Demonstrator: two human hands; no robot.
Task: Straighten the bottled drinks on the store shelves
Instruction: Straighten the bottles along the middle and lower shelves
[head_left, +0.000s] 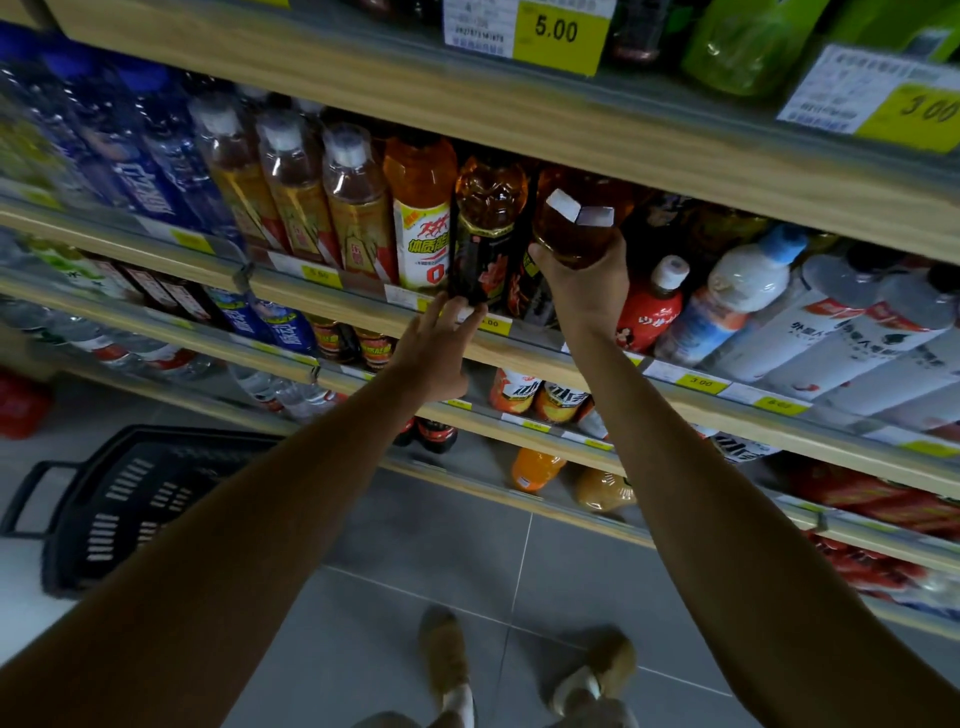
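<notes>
Rows of bottled drinks fill the wooden store shelves (524, 356). My right hand (584, 280) grips an amber tea bottle with a dark label (574, 223) from below, near the shelf front. To its left stands a matching amber tea bottle (485, 228). My left hand (441, 348) reaches up to this bottle's base, fingers spread and touching its bottom edge at the shelf lip. An orange energy drink bottle (421, 213) stands left of that one.
Yellow-labelled tea bottles (353, 208) and blue water bottles (145, 150) stand to the left, white bottles (748, 291) to the right. A black shopping basket (135, 493) sits on the grey tiled floor at lower left. Price tags line the shelf edges.
</notes>
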